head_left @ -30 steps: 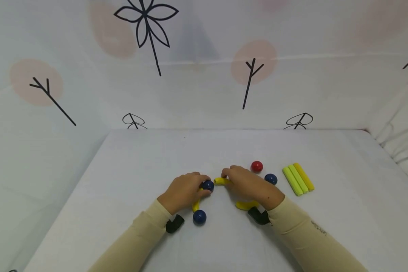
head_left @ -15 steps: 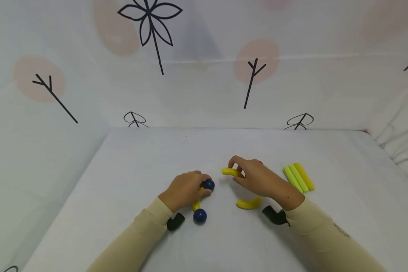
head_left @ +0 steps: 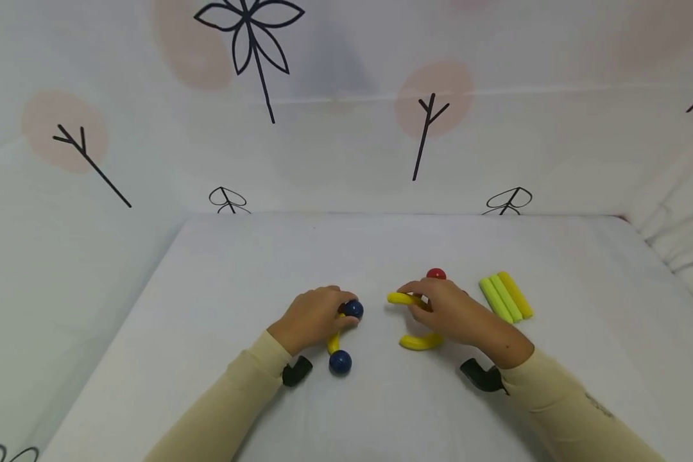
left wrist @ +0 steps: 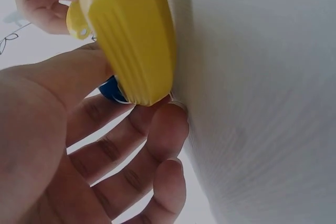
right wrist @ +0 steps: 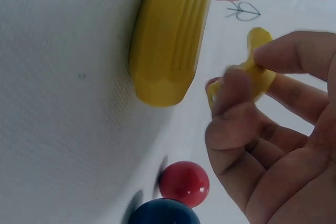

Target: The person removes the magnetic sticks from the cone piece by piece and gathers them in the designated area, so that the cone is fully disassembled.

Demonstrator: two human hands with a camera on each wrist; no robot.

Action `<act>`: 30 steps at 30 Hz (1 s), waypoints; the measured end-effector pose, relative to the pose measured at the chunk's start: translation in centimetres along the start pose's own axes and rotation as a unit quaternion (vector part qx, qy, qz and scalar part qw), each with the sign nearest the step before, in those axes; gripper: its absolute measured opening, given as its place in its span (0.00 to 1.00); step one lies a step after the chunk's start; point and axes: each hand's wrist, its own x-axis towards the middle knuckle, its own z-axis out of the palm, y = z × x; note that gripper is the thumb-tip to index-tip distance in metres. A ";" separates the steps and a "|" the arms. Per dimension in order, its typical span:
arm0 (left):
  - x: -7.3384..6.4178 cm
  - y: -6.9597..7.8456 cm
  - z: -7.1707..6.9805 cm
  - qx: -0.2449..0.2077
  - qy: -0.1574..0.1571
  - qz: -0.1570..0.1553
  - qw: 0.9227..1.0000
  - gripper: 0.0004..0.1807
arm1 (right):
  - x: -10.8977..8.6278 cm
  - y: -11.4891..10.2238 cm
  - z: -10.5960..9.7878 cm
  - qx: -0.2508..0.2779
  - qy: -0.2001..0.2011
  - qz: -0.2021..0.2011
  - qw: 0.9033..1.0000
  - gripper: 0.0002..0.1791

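Observation:
My left hand (head_left: 312, 319) holds a shiny blue ball (head_left: 353, 310) between thumb and fingers, at one end of a curved yellow piece (head_left: 333, 341). A second blue ball (head_left: 340, 363) sits at that piece's near end. My right hand (head_left: 455, 314) pinches another curved yellow piece (head_left: 403, 298) just above the table; in the right wrist view this held piece (right wrist: 257, 74) shows a small hole at its end. A third curved yellow piece (head_left: 419, 342) lies below the right hand. Behind that hand is a red ball (head_left: 436, 273), beside a blue ball (right wrist: 164, 213) seen in the right wrist view.
To the right, two lime-green sticks (head_left: 500, 299) and a yellow stick (head_left: 516, 294) lie side by side on the white table (head_left: 254, 256). A white cloth backdrop (head_left: 335, 154) with black plant drawings rises at the back. Black fittings (head_left: 484, 375) hang under the sleeves.
My right hand has lifted its curved yellow piece from beside the left hand's ball and drawn it to the right, uncovering the loose yellow piece. The left hand has kept its place.

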 end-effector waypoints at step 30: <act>-0.1 -0.4 0.2 -0.007 0.014 0.008 1.000 0.25 | -1.1 0.9 -0.9 -0.057 -0.071 -0.065 0.994 0.06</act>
